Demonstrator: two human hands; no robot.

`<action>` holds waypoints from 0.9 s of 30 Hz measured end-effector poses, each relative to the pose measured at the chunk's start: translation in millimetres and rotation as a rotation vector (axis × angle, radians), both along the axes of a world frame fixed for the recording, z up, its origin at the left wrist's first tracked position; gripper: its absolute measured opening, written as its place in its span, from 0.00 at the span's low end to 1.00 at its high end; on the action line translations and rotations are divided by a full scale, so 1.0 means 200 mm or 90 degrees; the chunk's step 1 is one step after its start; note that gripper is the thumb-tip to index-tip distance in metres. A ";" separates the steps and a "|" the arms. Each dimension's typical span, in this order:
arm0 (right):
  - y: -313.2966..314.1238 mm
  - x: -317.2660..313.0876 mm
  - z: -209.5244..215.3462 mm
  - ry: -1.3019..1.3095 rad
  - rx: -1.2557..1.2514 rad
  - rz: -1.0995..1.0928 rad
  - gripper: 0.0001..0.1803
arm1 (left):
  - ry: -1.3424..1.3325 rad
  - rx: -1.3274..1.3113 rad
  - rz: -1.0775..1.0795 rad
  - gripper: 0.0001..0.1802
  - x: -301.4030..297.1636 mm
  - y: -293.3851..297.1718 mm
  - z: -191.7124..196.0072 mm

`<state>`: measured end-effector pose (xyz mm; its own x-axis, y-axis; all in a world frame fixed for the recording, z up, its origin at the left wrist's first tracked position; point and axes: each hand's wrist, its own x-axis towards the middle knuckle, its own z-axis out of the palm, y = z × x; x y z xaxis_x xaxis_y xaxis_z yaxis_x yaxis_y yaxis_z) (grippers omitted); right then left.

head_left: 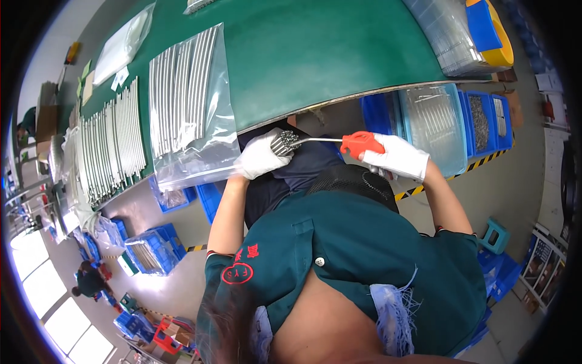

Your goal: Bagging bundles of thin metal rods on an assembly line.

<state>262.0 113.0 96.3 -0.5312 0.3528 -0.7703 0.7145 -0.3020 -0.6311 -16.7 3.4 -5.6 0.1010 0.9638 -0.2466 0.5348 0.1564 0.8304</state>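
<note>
In a white glove, my left hand is closed around a bundle of thin metal tubes, whose ends show at the table's front edge. My right hand, gloved too, grips a red air blow gun. Its bent metal nozzle points left and reaches the tube ends; whether it touches them I cannot tell. Beside my left hand, a clear plastic bag lies on the table with several long metal tubes in it. Farther left is a row of loose metal tubes.
The green table spans the far side. At its right end stand clear plastic packs and a yellow-and-blue container. Blue bins with metal parts sit below on the right, more blue bins on the left floor. Another person is far left.
</note>
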 end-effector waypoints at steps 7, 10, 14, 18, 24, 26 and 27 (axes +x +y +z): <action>0.00 0.00 0.01 -0.026 -0.022 0.012 0.22 | -0.032 -0.049 -0.022 0.16 -0.01 0.01 0.03; 0.01 0.00 0.01 -0.060 0.134 0.008 0.22 | 0.138 0.169 -0.176 0.18 -0.03 0.02 -0.02; 0.01 0.00 0.02 0.019 0.008 -0.007 0.26 | -0.012 -0.001 -0.025 0.20 -0.03 0.01 -0.01; 0.00 0.05 -0.06 0.021 0.014 0.001 0.30 | 0.010 0.040 -0.084 0.22 -0.04 0.02 -0.04; 0.00 0.06 -0.06 -0.010 0.011 -0.006 0.29 | 0.053 0.078 -0.099 0.21 -0.05 0.02 -0.09; 0.00 0.05 -0.02 -0.001 -0.010 0.012 0.28 | 0.161 0.185 -0.195 0.19 -0.03 0.04 -0.02; 0.00 0.05 -0.04 -0.014 0.070 0.024 0.28 | 0.160 0.184 -0.196 0.19 -0.03 0.02 -0.03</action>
<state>273.0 113.8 87.4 -0.5293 0.4157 -0.7396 0.7376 -0.2054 -0.6433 -22.4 8.3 -11.6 0.3635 0.9312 -0.0263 0.7091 -0.2583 0.6560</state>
